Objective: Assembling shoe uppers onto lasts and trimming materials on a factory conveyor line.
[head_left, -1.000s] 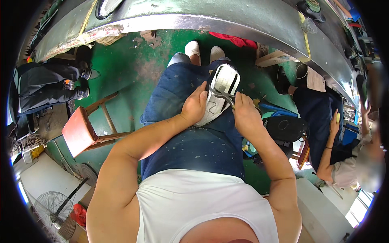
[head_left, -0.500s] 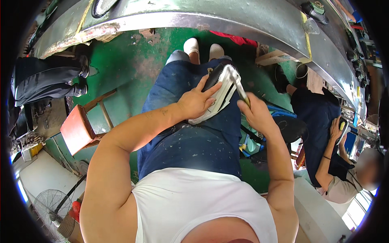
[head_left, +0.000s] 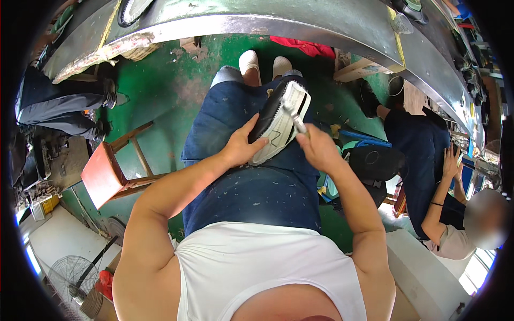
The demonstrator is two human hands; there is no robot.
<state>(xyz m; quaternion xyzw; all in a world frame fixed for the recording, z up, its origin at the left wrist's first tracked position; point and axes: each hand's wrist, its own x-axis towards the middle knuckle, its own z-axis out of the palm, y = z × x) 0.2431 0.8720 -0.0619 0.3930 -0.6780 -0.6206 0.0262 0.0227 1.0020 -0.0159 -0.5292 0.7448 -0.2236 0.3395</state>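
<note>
A black shoe (head_left: 266,119) lies on my lap with its pale underside (head_left: 278,134) turned up and its stitched or pleated edge showing. My left hand (head_left: 239,145) grips its left side near the lower end, thumb over the underside and a finger along the black side. My right hand (head_left: 320,148) is closed round a metal-headed hand tool (head_left: 293,116), whose exact kind is blurred. The tool's tip meets or hovers over the pale underside; contact cannot be told. A dark curved line marks the underside near my left thumb.
A metal-edged workbench (head_left: 241,27) curves across the far side, with another shoe part (head_left: 131,10) on it. A red-seated wooden stool (head_left: 104,174) stands left, near a wire fan (head_left: 72,275). At right sits a co-worker (head_left: 423,160); a black seat (head_left: 377,160) is between us.
My left hand has drawn back toward the shoe's lower left side. The tool has moved down the underside, away from the far tip, and my right hand has shifted slightly left.
</note>
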